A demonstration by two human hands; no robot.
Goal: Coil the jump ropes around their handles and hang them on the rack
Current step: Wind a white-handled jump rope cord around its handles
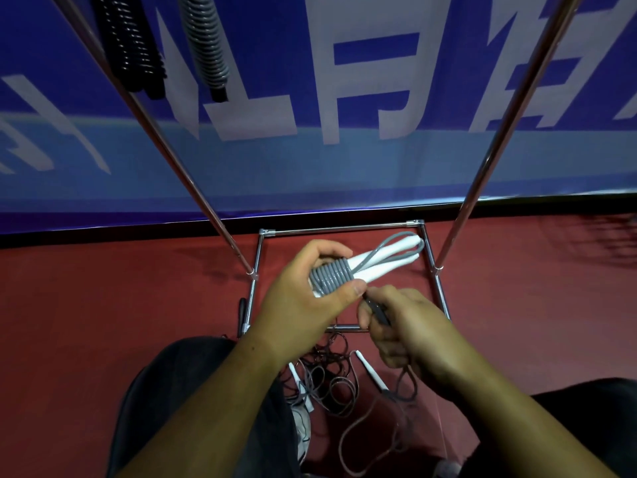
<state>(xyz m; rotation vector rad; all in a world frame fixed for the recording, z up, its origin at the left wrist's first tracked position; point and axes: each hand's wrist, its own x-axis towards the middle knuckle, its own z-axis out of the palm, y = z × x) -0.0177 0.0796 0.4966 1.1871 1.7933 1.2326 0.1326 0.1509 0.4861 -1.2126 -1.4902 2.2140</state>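
Observation:
My left hand [310,298] grips a pair of white handles [386,262] held side by side, with grey rope coils [332,276] wound tightly around their near half. A grey loop lies along the handles toward their far tips. Just to the right, my right hand [403,326] pinches the loose grey rope [377,310] close to the coils; the rest of that rope trails down to the floor [375,429]. Two coiled ropes hang at the top left, one black [132,46] and one grey [206,43].
The chrome rack's two slanted poles [179,167] [496,143] rise from a rectangular base frame [339,230] on the red floor. A tangle of dark rope with white handles [331,370] lies on the floor between my knees. A blue banner stands behind.

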